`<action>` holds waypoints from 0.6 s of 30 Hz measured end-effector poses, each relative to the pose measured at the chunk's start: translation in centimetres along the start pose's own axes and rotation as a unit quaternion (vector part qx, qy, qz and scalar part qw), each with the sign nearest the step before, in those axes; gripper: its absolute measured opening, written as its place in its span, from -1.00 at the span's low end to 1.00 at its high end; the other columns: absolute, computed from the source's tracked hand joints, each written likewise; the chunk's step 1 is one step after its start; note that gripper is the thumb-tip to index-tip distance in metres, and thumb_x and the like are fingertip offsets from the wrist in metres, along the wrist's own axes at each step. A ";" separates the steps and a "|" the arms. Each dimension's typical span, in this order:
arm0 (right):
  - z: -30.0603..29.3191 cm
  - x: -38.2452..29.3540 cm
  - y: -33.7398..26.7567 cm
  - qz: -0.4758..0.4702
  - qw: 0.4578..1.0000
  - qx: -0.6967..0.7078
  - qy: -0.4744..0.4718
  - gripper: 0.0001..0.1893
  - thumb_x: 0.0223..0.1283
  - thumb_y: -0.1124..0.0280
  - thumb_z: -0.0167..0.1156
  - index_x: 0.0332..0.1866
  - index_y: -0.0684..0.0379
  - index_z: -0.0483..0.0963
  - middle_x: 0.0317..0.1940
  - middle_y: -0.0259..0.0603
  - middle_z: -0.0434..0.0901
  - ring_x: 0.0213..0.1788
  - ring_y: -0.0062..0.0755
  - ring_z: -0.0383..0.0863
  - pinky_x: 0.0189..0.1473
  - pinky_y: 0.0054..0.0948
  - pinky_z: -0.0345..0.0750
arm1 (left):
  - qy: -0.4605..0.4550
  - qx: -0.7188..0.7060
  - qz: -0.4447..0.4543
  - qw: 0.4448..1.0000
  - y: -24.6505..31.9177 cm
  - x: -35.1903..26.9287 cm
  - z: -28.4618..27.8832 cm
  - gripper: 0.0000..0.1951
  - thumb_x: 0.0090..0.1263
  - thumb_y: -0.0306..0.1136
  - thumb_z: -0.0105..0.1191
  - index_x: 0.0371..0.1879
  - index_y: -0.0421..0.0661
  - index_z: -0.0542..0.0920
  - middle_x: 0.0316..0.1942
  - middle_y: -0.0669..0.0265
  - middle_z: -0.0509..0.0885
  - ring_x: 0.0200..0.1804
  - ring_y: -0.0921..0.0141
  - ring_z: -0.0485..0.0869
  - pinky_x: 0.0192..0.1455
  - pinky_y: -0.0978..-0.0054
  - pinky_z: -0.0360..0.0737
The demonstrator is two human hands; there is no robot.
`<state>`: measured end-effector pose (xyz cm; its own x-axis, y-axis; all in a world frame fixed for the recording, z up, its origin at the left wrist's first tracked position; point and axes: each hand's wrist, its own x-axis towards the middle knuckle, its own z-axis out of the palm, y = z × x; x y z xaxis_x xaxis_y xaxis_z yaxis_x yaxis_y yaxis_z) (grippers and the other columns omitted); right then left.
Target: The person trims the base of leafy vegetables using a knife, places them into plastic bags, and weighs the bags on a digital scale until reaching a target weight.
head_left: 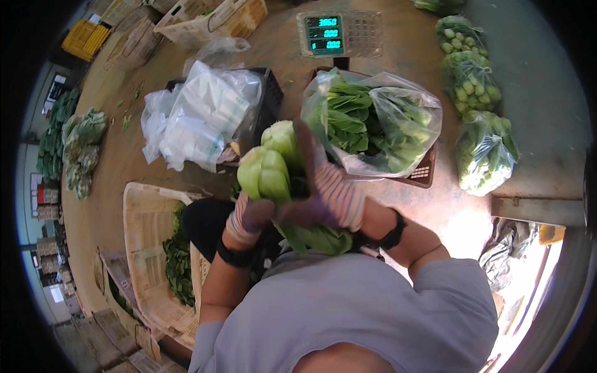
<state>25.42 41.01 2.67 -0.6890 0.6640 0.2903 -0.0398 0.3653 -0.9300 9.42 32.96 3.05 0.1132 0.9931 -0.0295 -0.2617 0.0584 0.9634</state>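
Observation:
Two pale-green bok choy heads are in front of my chest, bases away from me. Their leaves hang back towards my shirt under my right wrist. My left hand, in a purple-palmed work glove with a striped cuff, grips them from the left near the stems. My right hand, gloved alike and partly blurred, lies along their right side, its fingers stretched forward and its thumb across the leaves. Just beyond it, a clear plastic bag full of leafy bok choy sits in a brown plastic crate.
A scale display stands behind the crate. White plastic bags cover a black crate at left. Bagged vegetables line the right side. A cream crate with greens is by my left knee.

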 end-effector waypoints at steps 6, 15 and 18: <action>-3.0 3.7 -0.3 0.096 0.956 0.223 -0.168 -0.37 0.39 0.34 0.03 0.47 0.28 -0.01 0.34 -0.09 0.27 0.37 -0.30 0.25 0.37 -0.37 0.20 | 0.159 -0.343 0.074 0.923 -1.8 -1.2 -0.9 0.01 0.07 0.26 0.23 0.45 -0.01 0.10 0.38 0.13 0.29 0.33 0.11 0.38 0.36 0.08 0.36; -1.7 2.7 -0.4 0.074 0.974 0.213 0.013 -0.63 0.34 0.49 -0.01 0.23 0.23 0.37 0.05 -0.23 0.50 0.09 -0.46 0.47 0.17 -0.43 0.41 | 0.244 -0.242 0.190 0.919 0.4 -5.4 0.1 0.04 0.03 0.19 0.30 0.47 0.12 0.02 0.43 0.20 0.17 0.39 0.13 0.27 0.42 0.04 0.26; -0.7 3.2 -1.2 -0.129 0.990 0.007 -0.048 -0.58 0.19 0.60 0.05 0.19 0.12 0.43 0.08 -0.10 0.47 0.10 -0.21 0.49 0.15 -0.34 0.44 | 0.240 -0.199 0.194 0.930 0.7 -6.1 -0.4 0.01 0.03 0.17 0.30 0.44 0.03 0.09 0.36 0.14 0.27 0.36 0.15 0.32 0.39 0.08 0.32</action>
<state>23.76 43.17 4.89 -0.7203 0.4843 0.4967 -0.2333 0.5052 -0.8309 8.20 26.97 3.79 -0.4794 0.8727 0.0925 -0.5379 -0.3755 0.7547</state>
